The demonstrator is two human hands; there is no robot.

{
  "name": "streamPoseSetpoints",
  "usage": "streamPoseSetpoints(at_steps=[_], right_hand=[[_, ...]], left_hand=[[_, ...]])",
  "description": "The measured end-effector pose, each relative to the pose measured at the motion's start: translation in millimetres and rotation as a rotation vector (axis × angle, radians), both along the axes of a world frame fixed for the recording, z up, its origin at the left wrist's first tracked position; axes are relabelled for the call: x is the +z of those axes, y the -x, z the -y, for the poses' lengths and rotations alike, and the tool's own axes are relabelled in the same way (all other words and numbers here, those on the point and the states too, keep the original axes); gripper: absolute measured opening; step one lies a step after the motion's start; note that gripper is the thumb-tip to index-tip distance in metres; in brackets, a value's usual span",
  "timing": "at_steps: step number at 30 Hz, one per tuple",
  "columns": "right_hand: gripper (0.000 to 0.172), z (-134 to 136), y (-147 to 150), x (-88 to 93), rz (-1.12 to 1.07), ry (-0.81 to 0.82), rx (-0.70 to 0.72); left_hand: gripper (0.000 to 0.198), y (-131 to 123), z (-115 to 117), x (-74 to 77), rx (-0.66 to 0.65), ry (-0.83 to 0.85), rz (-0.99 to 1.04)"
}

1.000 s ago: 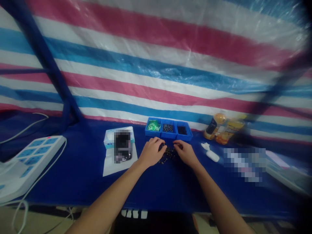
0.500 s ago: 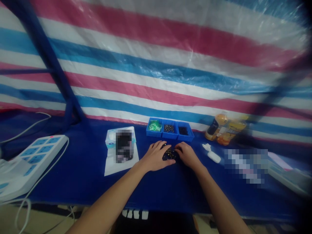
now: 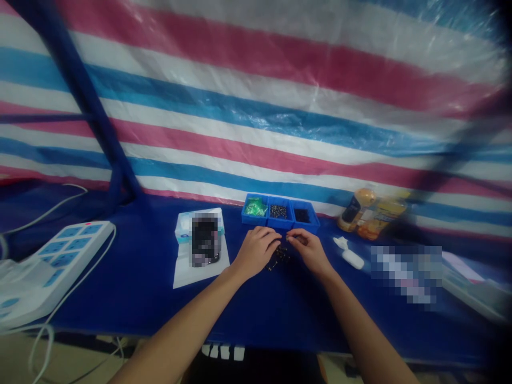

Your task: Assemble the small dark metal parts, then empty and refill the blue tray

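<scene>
A loose pile of small dark and brass-coloured metal parts point(image 3: 283, 254) lies on the blue table between my hands. My left hand point(image 3: 256, 252) is at the pile's left edge, fingers bent together toward the thumb; whatever they may hold is hidden. Across from it, my right hand point(image 3: 310, 249) pinches a tiny metallic piece between thumb and forefinger, just above the pile. Behind the hands stand three joined blue bins: the left bin point(image 3: 255, 220) holds green packets, the middle bin point(image 3: 279, 224) small metal parts, and the right bin point(image 3: 307, 226) black pieces.
Left of my hands, a tissue box point(image 3: 184, 220) and a white sheet point(image 3: 182, 274) lie beneath a blurred-out dark item. A white power strip point(image 3: 76, 266) with cables sits far left. To the right are a white case point(image 3: 352, 260), an orange-capped bottle point(image 3: 356, 210) and a yellow package point(image 3: 382, 216).
Both hands have lifted slightly off the pile, exposing more of the small parts. My left fingers have drawn in toward the thumb, and a tiny piece now shows at my right fingertips.
</scene>
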State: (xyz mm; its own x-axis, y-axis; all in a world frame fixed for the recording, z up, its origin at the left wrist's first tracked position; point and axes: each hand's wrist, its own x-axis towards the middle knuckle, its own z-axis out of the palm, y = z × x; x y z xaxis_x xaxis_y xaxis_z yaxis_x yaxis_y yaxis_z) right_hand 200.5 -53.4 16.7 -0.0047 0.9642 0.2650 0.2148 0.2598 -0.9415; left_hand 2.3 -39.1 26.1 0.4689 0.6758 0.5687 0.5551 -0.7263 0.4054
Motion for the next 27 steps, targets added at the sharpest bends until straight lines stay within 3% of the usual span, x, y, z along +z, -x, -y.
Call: streamPoseSetpoints(at_steps=[6,27], right_hand=[[0.029,3.9,12.4,1.9,-0.184,0.065,0.052],[0.035,2.0,12.7,-0.3,-0.334,0.133,0.04]], left_hand=[[0.02,-0.6,-1.9,-0.5,-0.012,-0.033,0.057],[0.022,-0.9,1.7,4.1,-0.109,0.023,0.099]])
